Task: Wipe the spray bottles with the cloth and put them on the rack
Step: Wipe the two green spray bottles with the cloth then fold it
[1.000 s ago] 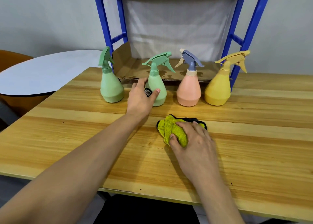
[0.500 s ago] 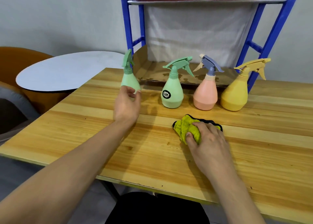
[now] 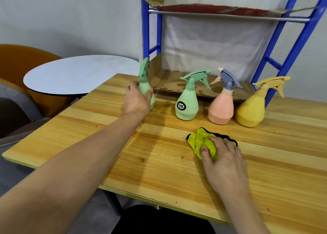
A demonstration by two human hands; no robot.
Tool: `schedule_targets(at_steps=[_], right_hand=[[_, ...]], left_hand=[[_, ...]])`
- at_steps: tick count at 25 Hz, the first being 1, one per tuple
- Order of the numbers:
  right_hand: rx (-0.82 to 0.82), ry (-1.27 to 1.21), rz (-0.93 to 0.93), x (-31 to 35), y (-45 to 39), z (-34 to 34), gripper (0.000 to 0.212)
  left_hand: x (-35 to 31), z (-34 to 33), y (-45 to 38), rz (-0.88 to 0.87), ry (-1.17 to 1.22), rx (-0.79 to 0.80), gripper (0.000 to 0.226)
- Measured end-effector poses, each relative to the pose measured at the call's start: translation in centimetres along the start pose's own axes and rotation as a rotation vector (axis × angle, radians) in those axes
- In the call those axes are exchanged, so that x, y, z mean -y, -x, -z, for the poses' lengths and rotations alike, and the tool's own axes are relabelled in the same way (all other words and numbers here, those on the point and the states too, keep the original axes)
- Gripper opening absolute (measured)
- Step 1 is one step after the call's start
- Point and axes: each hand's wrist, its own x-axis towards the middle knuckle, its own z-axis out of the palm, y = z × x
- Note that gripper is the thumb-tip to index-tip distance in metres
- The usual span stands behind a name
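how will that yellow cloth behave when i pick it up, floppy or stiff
Probably floppy: the yellow cloth lies bunched in soft folds under the right hand, so it should drape and sag once lifted. Its fluffy pile suggests it is light and easy to grip, unlikely to slip. Loose ends may trail on the table unless gathered in the fingers.

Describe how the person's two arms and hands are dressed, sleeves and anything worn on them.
Both forearms are bare to the frame edge: no sleeves show. The left hand and right hand wear no gloves, and no rings, watch or bands are visible. The fingers are uncovered, with short nails.
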Motion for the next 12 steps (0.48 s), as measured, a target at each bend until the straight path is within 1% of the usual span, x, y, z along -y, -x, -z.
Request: schedule_targets(at_steps=[3, 9, 12], right_hand=[[-0.004, -0.002, -0.008, -0.1, -0.2, -0.2, 0.043], [-0.012, 0.016, -0.017, 0.1, -0.6, -0.5, 0.044], [-0.014, 0.013, -0.022, 0.2, -0.4, -0.4, 0.044]], left_hand=[[0.7, 0.6, -0.2, -0.035, 0.005, 0.027, 0.052], [1.0, 2.1, 1.3, -0.143, -0.016, 0.133, 0.054], [1.0, 3.3, 3.1, -0.146, 0.03, 0.204, 0.058]])
